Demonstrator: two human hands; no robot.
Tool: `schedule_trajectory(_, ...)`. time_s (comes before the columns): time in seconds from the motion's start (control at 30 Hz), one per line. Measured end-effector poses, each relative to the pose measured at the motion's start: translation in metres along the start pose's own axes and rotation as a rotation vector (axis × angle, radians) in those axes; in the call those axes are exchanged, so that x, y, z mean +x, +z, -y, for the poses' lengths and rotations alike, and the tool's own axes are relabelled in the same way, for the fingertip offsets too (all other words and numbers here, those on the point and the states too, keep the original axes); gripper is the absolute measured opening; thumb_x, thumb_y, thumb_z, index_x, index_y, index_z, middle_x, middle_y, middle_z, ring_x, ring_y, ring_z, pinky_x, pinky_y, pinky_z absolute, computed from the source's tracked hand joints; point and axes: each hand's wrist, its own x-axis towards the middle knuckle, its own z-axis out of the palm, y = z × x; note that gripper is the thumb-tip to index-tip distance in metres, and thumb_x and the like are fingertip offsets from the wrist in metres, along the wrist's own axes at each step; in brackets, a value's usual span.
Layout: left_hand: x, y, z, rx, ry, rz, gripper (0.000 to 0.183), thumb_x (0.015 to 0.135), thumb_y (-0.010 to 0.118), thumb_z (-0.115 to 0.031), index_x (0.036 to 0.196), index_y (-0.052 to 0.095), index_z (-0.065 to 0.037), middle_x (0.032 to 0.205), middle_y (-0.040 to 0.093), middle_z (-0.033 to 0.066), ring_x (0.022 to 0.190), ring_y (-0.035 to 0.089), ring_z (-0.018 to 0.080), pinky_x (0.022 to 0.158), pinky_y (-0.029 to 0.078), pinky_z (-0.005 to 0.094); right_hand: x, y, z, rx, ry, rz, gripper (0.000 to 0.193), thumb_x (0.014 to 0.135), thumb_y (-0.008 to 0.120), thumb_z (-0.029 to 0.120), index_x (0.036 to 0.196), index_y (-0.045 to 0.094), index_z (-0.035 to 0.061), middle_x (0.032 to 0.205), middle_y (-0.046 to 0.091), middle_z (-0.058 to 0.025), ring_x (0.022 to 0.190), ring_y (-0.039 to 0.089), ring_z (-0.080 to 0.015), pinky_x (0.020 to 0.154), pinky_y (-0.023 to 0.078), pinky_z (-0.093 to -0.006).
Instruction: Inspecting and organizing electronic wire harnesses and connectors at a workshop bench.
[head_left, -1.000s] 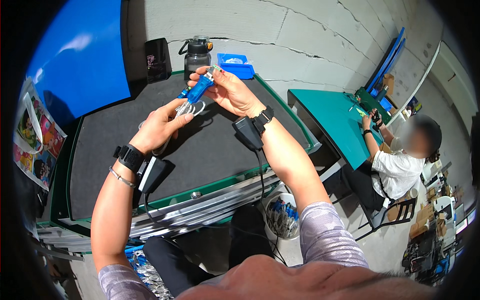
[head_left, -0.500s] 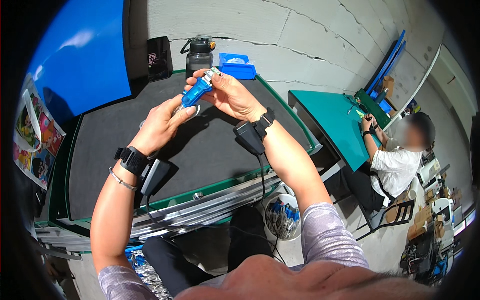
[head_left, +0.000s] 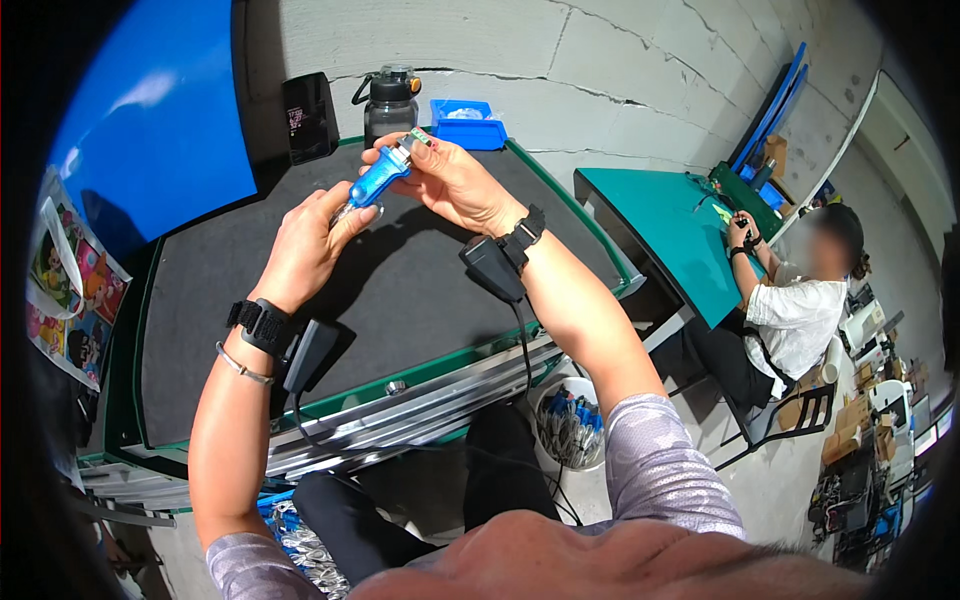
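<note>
Above the dark mat [head_left: 430, 310] I hold a blue translucent cable plug [head_left: 372, 182] with a metal end that tilts up to the right. My left hand [head_left: 303, 243] closes thumb and fingers around its lower end, where a bit of the pale cable shows. At the metal end, my right hand [head_left: 462, 188] pinches a small green circuit board [head_left: 420, 136] against the plug. Whether the two are fully joined is too small to tell. Both wrists wear black straps with small black boxes and wires.
Behind the mat stand a phone [head_left: 309, 118], a dark bottle [head_left: 390, 105] and a blue bin [head_left: 468, 128]. By my knees, a white bucket [head_left: 541, 440] holds blue plugs with cables; more cables [head_left: 300, 545] lie lower left. A co-worker [head_left: 800, 310] sits at the green table [head_left: 650, 225] on the right.
The plug and both hands have shifted slightly left in the picture, as the whole view moved a little. The left fingers sit a little differently on the plug's lower end; both hands keep their hold.
</note>
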Motion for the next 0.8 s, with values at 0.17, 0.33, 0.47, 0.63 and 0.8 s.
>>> schedule_trajectory(0.17, -0.0004, 0.0009, -0.0009, -0.005, -0.02, 0.016, 0.035, 0.095, 0.059, -0.04, 0.099, 0.06, -0.005, 0.078, 0.055, 0.015, 0.076, 0.056, 0.0342, 0.069, 0.044, 0.0429, -0.0002, -0.0016, -0.0011, -0.015, -0.004, 0.009, 0.05, 0.095, 0.06, 0.04, 0.129, 0.053, 0.0044, 0.127, 0.06, -0.0137, 0.119, 0.057, -0.0232, 0.105, 0.042, -0.0402)
schedule_trajectory(0.33, -0.0001, 0.0003, -0.0002, -0.001, -0.012, 0.032, 0.036, 0.095, 0.058, -0.04, 0.1, 0.06, -0.005, 0.078, 0.055, 0.0156, 0.077, 0.056, 0.0348, 0.069, 0.044, 0.0434, -0.0007, 0.0, -0.0015, -0.024, 0.023, -0.006, 0.05, 0.095, 0.06, 0.04, 0.129, 0.054, 0.005, 0.126, 0.061, -0.0121, 0.118, 0.057, -0.0217, 0.104, 0.043, -0.0391)
schedule_trajectory(0.47, -0.0001, 0.0009, 0.0009, 0.003, -0.012, 0.036, 0.037, 0.095, 0.057, -0.041, 0.1, 0.059, -0.004, 0.078, 0.055, 0.0162, 0.077, 0.056, 0.0353, 0.07, 0.043, 0.0439, -0.0025, 0.0023, 0.0006, -0.118, 0.036, -0.036, 0.051, 0.095, 0.059, 0.042, 0.13, 0.053, 0.005, 0.126, 0.061, -0.0114, 0.117, 0.058, -0.0204, 0.103, 0.043, -0.0385)
schedule_trajectory(0.63, 0.0003, 0.0025, 0.0045, -0.008, -0.004, 0.031, 0.038, 0.096, 0.057, -0.04, 0.102, 0.057, -0.003, 0.08, 0.056, 0.0151, 0.076, 0.055, 0.0307, 0.07, 0.044, 0.0401, -0.0032, 0.0044, 0.0006, -0.189, 0.061, -0.048, 0.054, 0.096, 0.057, 0.045, 0.132, 0.052, 0.0056, 0.128, 0.06, -0.0119, 0.118, 0.057, -0.0206, 0.103, 0.043, -0.039)
schedule_trajectory(0.8, 0.0, 0.0043, 0.007, -0.041, -0.047, 0.038, 0.038, 0.097, 0.057, -0.039, 0.103, 0.057, -0.002, 0.08, 0.056, 0.0124, 0.072, 0.052, 0.0233, 0.068, 0.044, 0.0351, -0.0024, 0.0054, 0.0009, -0.078, 0.101, 0.004, 0.059, 0.101, 0.04, 0.052, 0.138, 0.046, 0.0071, 0.132, 0.057, -0.0149, 0.119, 0.057, -0.0238, 0.104, 0.042, -0.0431)
